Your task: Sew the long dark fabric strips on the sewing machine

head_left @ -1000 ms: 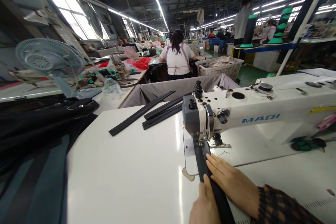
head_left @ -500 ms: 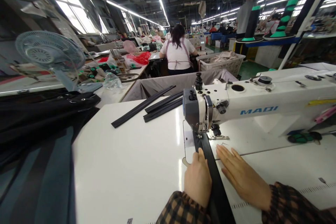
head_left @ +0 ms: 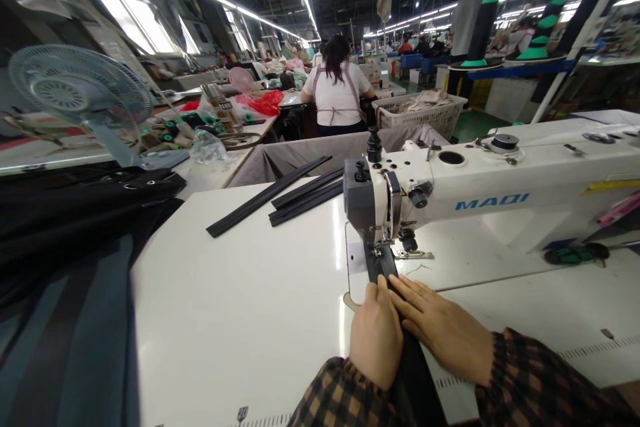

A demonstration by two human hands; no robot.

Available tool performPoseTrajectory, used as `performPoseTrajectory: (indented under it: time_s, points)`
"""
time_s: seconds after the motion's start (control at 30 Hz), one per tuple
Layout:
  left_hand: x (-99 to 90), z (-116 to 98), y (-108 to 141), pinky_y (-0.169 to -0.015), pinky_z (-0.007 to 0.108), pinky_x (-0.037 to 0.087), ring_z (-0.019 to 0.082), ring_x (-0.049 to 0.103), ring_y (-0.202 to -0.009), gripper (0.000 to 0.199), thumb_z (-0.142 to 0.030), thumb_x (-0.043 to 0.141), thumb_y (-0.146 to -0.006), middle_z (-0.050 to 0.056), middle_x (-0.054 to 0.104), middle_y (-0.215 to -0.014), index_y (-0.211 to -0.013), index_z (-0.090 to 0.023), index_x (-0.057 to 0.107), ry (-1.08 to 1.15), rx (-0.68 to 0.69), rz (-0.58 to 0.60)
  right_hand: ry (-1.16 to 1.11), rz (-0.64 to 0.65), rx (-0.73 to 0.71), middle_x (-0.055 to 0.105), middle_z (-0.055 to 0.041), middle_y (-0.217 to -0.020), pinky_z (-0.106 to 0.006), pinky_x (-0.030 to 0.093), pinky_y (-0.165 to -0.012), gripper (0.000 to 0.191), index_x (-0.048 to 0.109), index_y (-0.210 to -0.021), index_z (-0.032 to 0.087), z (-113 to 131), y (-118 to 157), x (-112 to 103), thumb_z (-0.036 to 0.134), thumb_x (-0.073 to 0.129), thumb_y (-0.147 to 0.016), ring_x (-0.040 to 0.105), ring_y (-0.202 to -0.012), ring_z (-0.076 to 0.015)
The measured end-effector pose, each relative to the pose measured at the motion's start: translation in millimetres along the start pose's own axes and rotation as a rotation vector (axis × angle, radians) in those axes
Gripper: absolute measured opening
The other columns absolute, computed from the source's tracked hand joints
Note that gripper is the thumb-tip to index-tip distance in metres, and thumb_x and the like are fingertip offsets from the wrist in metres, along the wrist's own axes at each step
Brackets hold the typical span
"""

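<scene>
The black strip (head_left: 419, 383) is laid under the presser foot (head_left: 379, 252) and beneath both hands. It is covered by the left hand's (head_left: 376, 339) curled fingers; whether it is pinched cannot be told. Its right side is touched by the right hand's (head_left: 445, 328) extended, unclenched fingers.

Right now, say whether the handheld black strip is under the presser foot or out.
Under: the black strip shows on both sides of the presser foot.

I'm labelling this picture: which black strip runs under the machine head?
The black strip beneath the left hand and right hand. The other strips lie on the table, untouched, left of the sewing machine.
</scene>
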State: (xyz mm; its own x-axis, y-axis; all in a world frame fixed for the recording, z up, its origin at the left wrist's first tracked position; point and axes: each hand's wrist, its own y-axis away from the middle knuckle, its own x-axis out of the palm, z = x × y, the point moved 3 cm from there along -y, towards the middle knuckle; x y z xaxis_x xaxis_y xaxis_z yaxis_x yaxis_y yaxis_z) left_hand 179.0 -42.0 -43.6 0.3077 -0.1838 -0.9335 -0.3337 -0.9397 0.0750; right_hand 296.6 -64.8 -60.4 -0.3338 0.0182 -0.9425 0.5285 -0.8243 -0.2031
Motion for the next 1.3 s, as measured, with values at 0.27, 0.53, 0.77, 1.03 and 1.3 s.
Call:
performPoseTrajectory:
  time_s: [0.27, 0.53, 0.77, 1.03, 1.3]
  points:
    - [-2.0, -3, -6, -0.066, 0.033, 0.048, 0.021, 0.058, -0.076, 0.048, -0.006, 0.028, -0.078, 0.017, 0.053, -0.103, -0.125, -0.001, 0.033, -0.097, 0.045, 0.049, 0.017, 0.011, -0.001, 0.029, -0.0085, -0.138, -0.040, 0.033, -0.100, 0.051, 0.023, -0.134, 0.018, 3, 2, 5, 0.020, 0.039, -0.086, 0.028, -0.124, -0.0198]
    - [0.7, -2, -8, -0.066, 0.034, 0.048, 0.021, 0.057, -0.078, 0.053, -0.005, 0.030, -0.075, 0.019, 0.052, -0.104, -0.128, 0.002, 0.028, -0.100, 0.073, 0.059, 0.005, -0.017, 0.012, 0.033, -0.0084, -0.135, -0.039, 0.035, -0.099, 0.046, 0.029, -0.132, 0.017, 3, -2, 3, 0.019, 0.037, -0.086, 0.031, -0.123, -0.0197]
    - [2.0, 1, -10, -0.066, 0.033, 0.047, 0.021, 0.057, -0.077, 0.054, -0.005, 0.031, -0.075, 0.017, 0.052, -0.101, -0.128, 0.001, 0.027, -0.082, 0.067, 0.036, -0.001, -0.019, 0.017, 0.036, -0.0087, -0.134, -0.038, 0.034, -0.100, 0.045, 0.030, -0.131, 0.015, 2, -8, 1, 0.020, 0.035, -0.087, 0.032, -0.123, -0.0186]
    - [2.4, 3, -16, -0.071, 0.032, 0.046, 0.020, 0.054, -0.082, 0.051, -0.008, 0.029, -0.077, 0.015, 0.051, -0.098, -0.127, 0.000, 0.029, -0.025, 0.094, 0.029, 0.022, -0.040, -0.008, 0.039, -0.0087, -0.132, -0.038, 0.033, -0.101, 0.046, 0.032, -0.131, 0.014, 0, -19, -6, 0.015, 0.035, -0.084, 0.031, -0.123, -0.0180]
    - [-12.7, 28, 0, -0.095, 0.040, 0.036, 0.022, 0.039, -0.112, 0.057, -0.006, 0.041, -0.068, 0.009, 0.044, -0.119, -0.123, -0.018, 0.040, 0.104, 0.476, -0.014, 0.085, -0.123, -0.026, 0.052, -0.0110, -0.118, -0.042, 0.036, -0.096, 0.042, 0.044, -0.121, 0.011, 11, -8, -13, 0.021, 0.043, -0.080, 0.044, -0.111, -0.0227]
